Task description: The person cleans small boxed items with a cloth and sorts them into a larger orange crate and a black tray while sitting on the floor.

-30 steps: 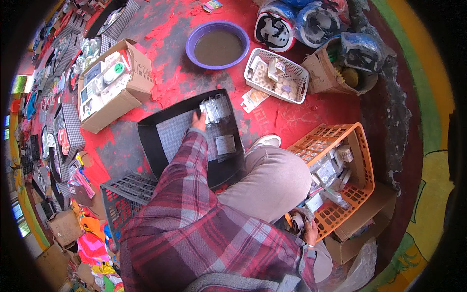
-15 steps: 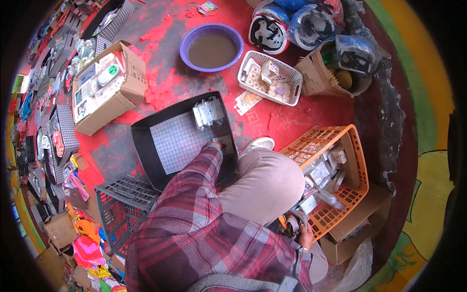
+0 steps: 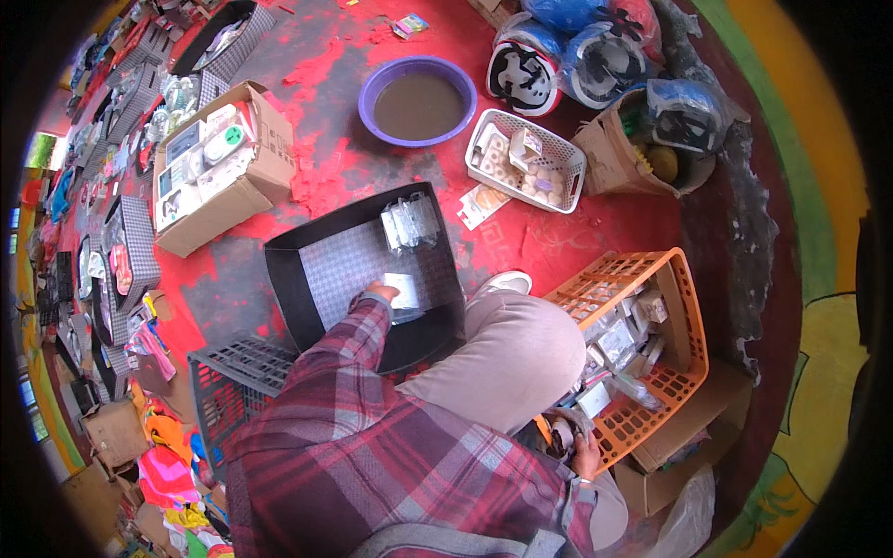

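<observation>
My left hand [image 3: 379,291] reaches into a black open box [image 3: 296,296] lined with a grey checked pattern. Its fingers are closed at the edge of a small flat white packet [image 3: 402,289]. A greyish clear-wrapped piece [image 3: 406,315] lies just below that packet. Several clear-wrapped silvery packets [image 3: 409,223] lie side by side in the box's far right corner. Down at the right, my right hand [image 3: 586,456] is closed beside an orange plastic basket [image 3: 642,430], next to a dark, strap-like bundle [image 3: 562,435]. What exactly its fingers grip is unclear.
Small boxes and packets [image 3: 616,344] fill the tilted orange basket. Beyond the black box stand a purple basin [image 3: 370,104] of murky water, a white basket [image 3: 574,186] and a cardboard carton [image 3: 272,153]. A dark grey crate [image 3: 244,365] sits left; helmets [image 3: 521,79] lie far right.
My left hand has drawn back leftward inside the black box, and the white packet has come with it, now showing more fully. My right hand stays by the orange basket. The view has shifted slightly.
</observation>
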Action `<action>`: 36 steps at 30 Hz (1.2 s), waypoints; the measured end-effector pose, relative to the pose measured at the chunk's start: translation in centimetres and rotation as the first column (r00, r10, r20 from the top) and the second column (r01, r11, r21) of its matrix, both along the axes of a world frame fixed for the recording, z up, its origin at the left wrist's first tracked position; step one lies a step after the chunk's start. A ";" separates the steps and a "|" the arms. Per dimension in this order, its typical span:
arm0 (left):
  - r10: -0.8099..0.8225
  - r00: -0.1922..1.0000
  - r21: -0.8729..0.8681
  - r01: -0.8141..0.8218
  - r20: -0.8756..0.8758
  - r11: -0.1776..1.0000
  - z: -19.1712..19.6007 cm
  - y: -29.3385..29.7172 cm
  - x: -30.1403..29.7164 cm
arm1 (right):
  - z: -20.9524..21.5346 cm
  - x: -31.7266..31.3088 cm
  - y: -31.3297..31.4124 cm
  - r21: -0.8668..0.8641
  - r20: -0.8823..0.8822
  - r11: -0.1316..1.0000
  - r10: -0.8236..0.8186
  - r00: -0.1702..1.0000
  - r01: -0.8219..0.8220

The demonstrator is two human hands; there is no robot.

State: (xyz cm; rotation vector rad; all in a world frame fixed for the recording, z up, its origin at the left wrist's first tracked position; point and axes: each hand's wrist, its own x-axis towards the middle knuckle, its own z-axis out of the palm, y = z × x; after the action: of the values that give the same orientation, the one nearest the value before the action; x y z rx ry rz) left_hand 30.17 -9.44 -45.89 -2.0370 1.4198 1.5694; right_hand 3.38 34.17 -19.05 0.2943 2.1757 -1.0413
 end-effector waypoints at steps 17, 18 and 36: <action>0.358 0.885 -0.393 -0.455 -0.298 0.799 2.5 -8.6 -5.1 | -1.8 -0.2 1.8 -0.065 0.027 0.988 -0.135 0.990 0.137; 0.349 0.913 -0.401 -0.407 -0.212 0.821 3.9 -8.3 -5.0 | -1.7 -0.2 1.6 -0.056 0.023 0.988 -0.140 0.990 0.141; 0.170 0.966 -0.138 -0.199 -0.195 0.970 -2.8 -12.0 -1.9 | -0.3 -1.0 1.2 -0.217 0.007 0.947 -0.241 0.970 0.237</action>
State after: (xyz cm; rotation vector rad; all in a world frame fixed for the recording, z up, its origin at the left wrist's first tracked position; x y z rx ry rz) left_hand 28.23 -21.44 -48.68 -2.2222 1.4955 1.8147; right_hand 2.36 35.32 -19.31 0.4561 2.0549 -1.4102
